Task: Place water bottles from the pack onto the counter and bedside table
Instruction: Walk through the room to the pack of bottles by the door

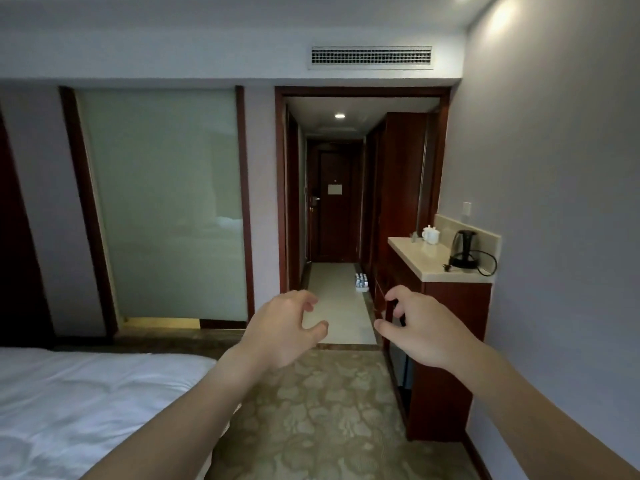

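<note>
My left hand (282,329) and right hand (414,329) are loosely spread and hold nothing; I should walk to the bottle pack (361,283) at 12 o'clock, then crouch close before grabbing.

Both arms reach forward into a hotel room, the left hand (282,329) and right hand (415,327) held apart at the same height, fingers curled and spread, holding nothing. Beyond them a tiled hallway runs to a dark door (334,206). The pack (361,283) of bottles sits on the hallway floor by its right edge, far from both hands. To the right, a counter (419,256) tops a wooden cabinet against the wall; on it stand a black kettle (463,249) with its cord and white cups (430,233) at the far end. A bed (76,403) with white linen fills the lower left, and a frosted glass panel (166,202) lies behind it. Patterned carpet (318,410) covers the near floor.
</note>
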Demonstrator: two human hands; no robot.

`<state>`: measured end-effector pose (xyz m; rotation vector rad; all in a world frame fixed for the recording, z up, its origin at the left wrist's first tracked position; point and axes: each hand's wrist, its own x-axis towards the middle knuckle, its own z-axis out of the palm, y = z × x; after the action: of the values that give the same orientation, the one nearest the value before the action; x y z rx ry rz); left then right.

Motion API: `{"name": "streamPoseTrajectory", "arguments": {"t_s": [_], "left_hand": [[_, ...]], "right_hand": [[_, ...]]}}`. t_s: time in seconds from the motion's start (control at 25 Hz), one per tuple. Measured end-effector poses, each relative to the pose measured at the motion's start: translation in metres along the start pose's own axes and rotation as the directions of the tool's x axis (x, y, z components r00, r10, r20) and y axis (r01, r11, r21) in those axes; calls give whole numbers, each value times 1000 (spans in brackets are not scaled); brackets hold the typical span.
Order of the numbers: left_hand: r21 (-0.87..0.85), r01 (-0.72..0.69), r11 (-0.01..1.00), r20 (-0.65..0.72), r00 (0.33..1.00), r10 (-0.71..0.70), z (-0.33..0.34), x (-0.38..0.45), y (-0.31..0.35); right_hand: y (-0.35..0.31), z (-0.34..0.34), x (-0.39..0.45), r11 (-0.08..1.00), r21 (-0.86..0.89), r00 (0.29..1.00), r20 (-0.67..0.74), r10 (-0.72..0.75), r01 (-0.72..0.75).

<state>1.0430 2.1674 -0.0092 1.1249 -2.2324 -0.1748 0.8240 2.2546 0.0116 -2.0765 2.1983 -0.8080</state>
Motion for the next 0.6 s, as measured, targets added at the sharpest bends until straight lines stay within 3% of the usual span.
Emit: {"name": "streamPoseTrajectory", "arguments": {"t_s": [0.36, 0.6], "left_hand": [[-47, -30, 998, 1, 1000, 30, 19, 107, -90], [-84, -36, 996, 10, 999, 37, 69, 199, -130]], "right_hand": [[-4, 48, 122, 999, -21, 999, -3, 41, -41], [38, 88, 225, 999, -7, 999, 9, 39, -39]]}}
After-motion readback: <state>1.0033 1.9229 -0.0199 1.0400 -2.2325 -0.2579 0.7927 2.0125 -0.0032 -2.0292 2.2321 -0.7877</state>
